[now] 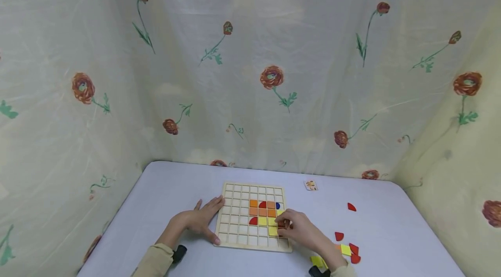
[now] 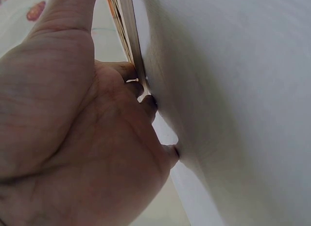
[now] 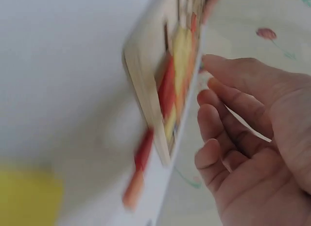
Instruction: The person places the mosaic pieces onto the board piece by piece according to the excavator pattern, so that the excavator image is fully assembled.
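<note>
My left hand (image 1: 203, 218) lies along the left side of a wooden grid board (image 1: 234, 228), fingers stretched out and touching its edge (image 2: 127, 29), thumb at the near left corner. Orange square tiles (image 1: 253, 211), red quarter-round tiles (image 1: 253, 221), yellow square tiles (image 1: 272, 231) and a blue rounded tile (image 1: 278, 205) fill some cells. Over the board's right side is my right hand (image 1: 302, 227), fingers loosely bent, nothing visible between them. A red tile (image 3: 166, 87) sits on the board near that hand in the right wrist view.
Right of the board, loose red tiles (image 1: 339, 236) lie on the white table (image 1: 391, 233). Yellow tiles (image 1: 316, 261) are partly behind the right forearm. A small printed card (image 1: 311, 185) lies beyond the board's far right corner. Flowered curtains (image 1: 250, 107) surround the table.
</note>
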A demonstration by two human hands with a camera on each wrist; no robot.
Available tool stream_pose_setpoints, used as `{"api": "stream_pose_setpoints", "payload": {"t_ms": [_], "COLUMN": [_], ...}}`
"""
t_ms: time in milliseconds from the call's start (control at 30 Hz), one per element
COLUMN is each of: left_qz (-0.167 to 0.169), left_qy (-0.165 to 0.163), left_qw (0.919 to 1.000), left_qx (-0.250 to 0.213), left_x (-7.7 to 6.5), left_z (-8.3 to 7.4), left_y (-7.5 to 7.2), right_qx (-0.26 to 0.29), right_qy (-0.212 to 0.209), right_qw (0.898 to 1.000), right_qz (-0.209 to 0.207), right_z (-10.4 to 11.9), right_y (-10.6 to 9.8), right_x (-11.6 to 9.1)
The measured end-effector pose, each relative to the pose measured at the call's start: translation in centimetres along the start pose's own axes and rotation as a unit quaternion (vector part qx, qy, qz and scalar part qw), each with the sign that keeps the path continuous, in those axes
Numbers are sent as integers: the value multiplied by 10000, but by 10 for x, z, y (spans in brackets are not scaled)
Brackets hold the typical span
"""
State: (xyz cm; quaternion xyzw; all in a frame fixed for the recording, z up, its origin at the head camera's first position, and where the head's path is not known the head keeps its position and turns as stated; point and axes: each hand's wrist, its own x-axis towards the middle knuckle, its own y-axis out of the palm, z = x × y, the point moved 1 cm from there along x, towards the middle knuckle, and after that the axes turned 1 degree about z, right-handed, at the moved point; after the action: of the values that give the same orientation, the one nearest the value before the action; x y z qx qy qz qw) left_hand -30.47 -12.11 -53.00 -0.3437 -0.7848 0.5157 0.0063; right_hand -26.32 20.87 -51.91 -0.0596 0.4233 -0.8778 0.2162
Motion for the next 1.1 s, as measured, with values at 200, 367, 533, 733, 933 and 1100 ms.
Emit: {"api": "stream_pose_setpoints", "payload": {"t_ms": [200, 367, 533, 733, 933, 1100], "left_qz": [5, 18, 35, 19, 27, 18], "left_qy": [-16, 17, 1, -6, 61, 73], "left_qw": [10000, 10000, 10000, 10000, 10000, 10000], "left_qx": [-22, 30, 4, 11, -40, -40], "left_x": [1, 1, 1, -1, -1, -2], "left_z": [1, 3, 1, 0, -1, -1], "left_y": [0, 0, 0, -1, -1, -1], "right_qx": [62, 131, 232, 354, 249, 135], "right_qy": [675, 1296, 1443, 1626, 1761, 1876], "right_qw": [9977, 9911, 9883, 9849, 9834, 9819], "right_qz": [59, 269, 425, 479, 358, 237], "right_z": [-13, -31, -51, -64, -65, -62], "right_y": [-28, -41, -44, -42, -37, -33], "right_x": [-29, -52, -69, -74, -72, -68]}}
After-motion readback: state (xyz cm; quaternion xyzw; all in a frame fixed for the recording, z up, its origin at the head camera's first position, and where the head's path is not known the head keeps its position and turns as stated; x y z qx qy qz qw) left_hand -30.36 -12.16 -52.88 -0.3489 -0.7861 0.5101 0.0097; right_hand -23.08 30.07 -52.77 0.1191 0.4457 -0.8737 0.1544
